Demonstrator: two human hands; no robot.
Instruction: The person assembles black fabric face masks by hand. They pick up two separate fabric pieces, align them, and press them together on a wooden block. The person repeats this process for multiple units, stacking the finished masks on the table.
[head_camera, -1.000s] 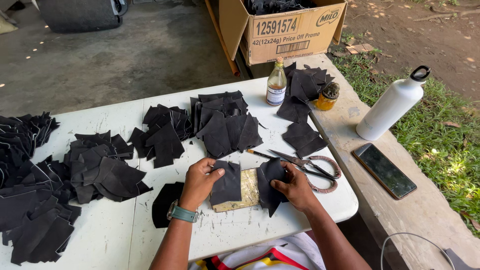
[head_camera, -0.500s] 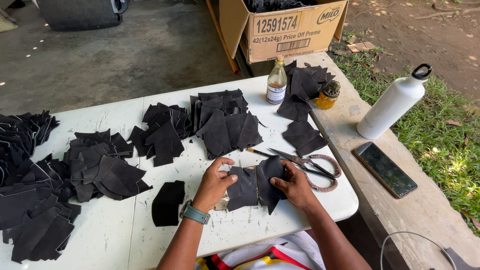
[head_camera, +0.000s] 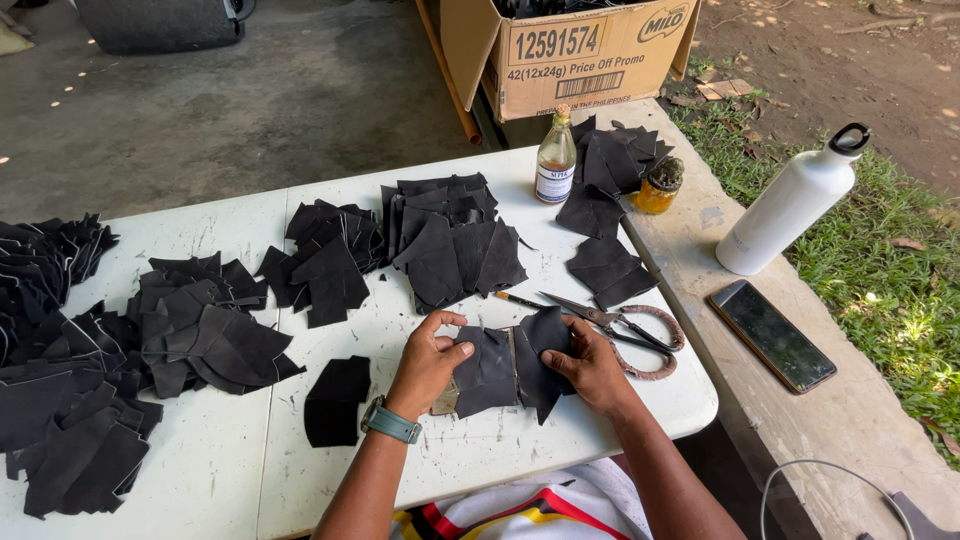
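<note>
Both hands are down on the white bench (head_camera: 600, 400): the left hand (head_camera: 428, 362) has its grip pinching the left black leather piece (head_camera: 487, 370), thumb on top, and the right hand (head_camera: 590, 368) has its grip pinching the right black leather piece (head_camera: 545, 345). The pieces meet between the grips. Scissors (head_camera: 625, 325) lie just right of the right grip, a lone black cutout (head_camera: 335, 400) left of the left

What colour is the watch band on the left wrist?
Teal, a greyish green; the watch band shows best in the head view, the only one.
</note>
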